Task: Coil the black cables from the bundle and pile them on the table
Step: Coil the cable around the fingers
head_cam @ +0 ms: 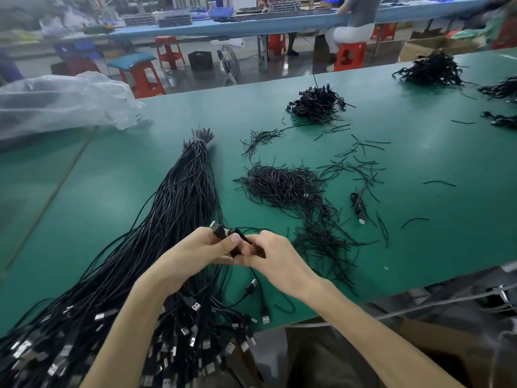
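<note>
Two hands grip one black cable (234,234) — left hand (205,249) pinching the plug end, right hand (277,260) curled on loops; keep turns even, clear of the bundle (173,208) beneath.

Bright, even overhead light, seen through a wide-angle lens.
Soft pale glare patches sit on the green worktop (433,152); shadows are faint. Edges bend and smear, and the far bench (251,23) and the plastic bag (56,102) at left look blurred.
</note>
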### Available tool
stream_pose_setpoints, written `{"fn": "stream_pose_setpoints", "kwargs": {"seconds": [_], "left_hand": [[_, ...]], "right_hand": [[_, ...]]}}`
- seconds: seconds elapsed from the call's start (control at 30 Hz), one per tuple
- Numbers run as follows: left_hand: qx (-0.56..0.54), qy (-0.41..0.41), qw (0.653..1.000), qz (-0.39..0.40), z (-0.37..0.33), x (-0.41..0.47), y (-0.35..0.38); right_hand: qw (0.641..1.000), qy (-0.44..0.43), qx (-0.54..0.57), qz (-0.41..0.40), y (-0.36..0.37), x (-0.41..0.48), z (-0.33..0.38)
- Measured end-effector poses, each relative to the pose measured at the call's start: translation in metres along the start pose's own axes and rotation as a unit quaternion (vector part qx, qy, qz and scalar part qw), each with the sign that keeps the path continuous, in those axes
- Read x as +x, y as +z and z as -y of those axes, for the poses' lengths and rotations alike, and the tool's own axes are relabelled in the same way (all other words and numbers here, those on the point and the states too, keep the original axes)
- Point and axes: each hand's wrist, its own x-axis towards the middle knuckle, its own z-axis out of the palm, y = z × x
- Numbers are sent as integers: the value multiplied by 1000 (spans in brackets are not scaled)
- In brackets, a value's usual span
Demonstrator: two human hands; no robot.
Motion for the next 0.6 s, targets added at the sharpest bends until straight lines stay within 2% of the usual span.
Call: {"fn": "stream_pose_setpoints", "kwargs": {"seconds": [0.17, 0.3, 0.37, 0.43, 0.53, 0.6], "left_hand": [[111, -12, 987, -113, 5, 9, 3], [112, -38, 971, -209, 13, 19, 3], [160, -31, 972, -170, 17, 23, 1], [256, -21, 960, -108, 23, 25, 1], [362, -8, 931, -51, 28, 29, 3], [451, -10, 892, 8, 31, 29, 6]], "right_hand": [[992, -13, -128, 5, -6, 4, 1], [938, -74, -338, 33, -2, 5, -6], [911, -88, -395, 74, 1, 1, -10], [885, -106, -438, 117, 2, -2, -13], [863, -130, -469, 133, -5, 0, -17], [863, -141, -463, 143, -10, 4, -19]]}}
